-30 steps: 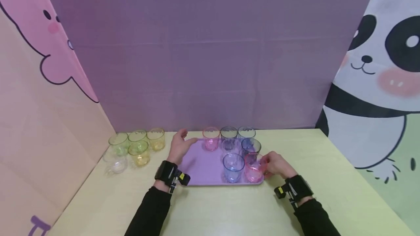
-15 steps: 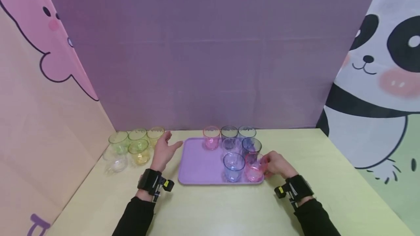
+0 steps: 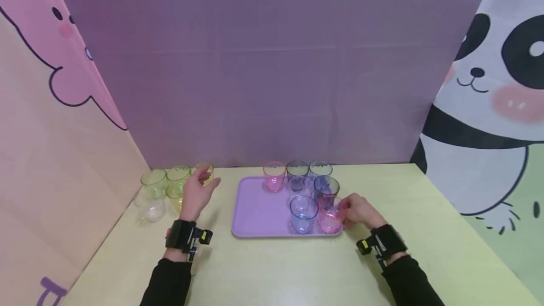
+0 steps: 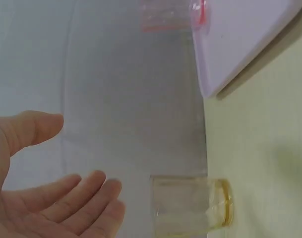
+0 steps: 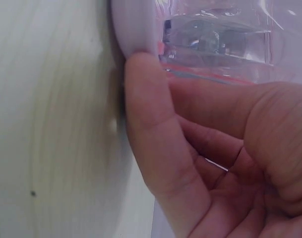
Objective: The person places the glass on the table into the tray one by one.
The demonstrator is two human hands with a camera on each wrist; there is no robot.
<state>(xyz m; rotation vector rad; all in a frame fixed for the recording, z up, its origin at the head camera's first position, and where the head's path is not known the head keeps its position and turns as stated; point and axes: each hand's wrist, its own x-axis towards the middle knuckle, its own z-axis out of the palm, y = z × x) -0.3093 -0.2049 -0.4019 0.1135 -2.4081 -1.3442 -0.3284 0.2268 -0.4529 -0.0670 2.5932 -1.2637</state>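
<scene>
A purple tray (image 3: 259, 214) lies on the yellow-green table and carries several clear coloured cups. My right hand (image 3: 354, 211) grips the pink cup (image 3: 329, 216) at the tray's near right corner; in the right wrist view the thumb (image 5: 151, 139) presses by the tray's rim (image 5: 133, 29). A blue cup (image 3: 303, 212) stands just left of the pink one. My left hand (image 3: 199, 190) hovers open, left of the tray, close to a yellow cup (image 3: 205, 172). In the left wrist view the spread fingers (image 4: 86, 196) are a little short of that yellow cup (image 4: 190, 203).
Green cups (image 3: 154, 181), another yellow cup and a colourless one (image 3: 148, 211) cluster at the table's back left corner. More cups, pink (image 3: 274, 176), grey (image 3: 296, 170) and dark blue (image 3: 326, 187), fill the tray's far right. Cloth walls close three sides.
My left hand has left the tray's far left edge and moved leftward over the table to the yellow cup. The right hand has stayed on the pink cup.
</scene>
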